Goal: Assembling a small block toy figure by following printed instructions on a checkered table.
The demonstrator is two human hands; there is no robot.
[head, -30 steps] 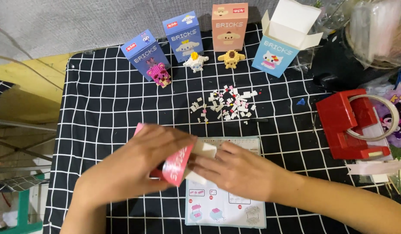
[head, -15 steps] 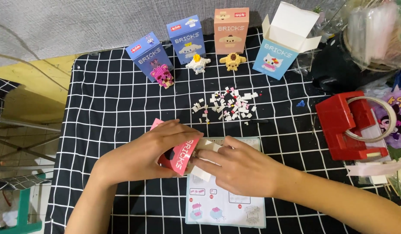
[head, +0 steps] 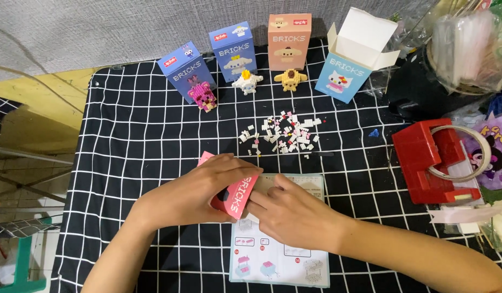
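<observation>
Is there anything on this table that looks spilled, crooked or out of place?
Small white and pink bricks lie scattered loose on the checked cloth. The light blue box at the back stands open and tilted, unlike the three closed boxes beside it.

pink box (head: 235,199) mostly hidden under hands

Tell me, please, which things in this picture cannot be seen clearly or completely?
- Pink box, head view: both the left hand and right hand cover most of it; whether its end is open cannot be told.
- Instruction sheet: the right hand hides its top; the drawings are too small to read.
- Loose bricks: too small to count.
- Clear bags: cut off by the right edge, contents blurred.
</observation>
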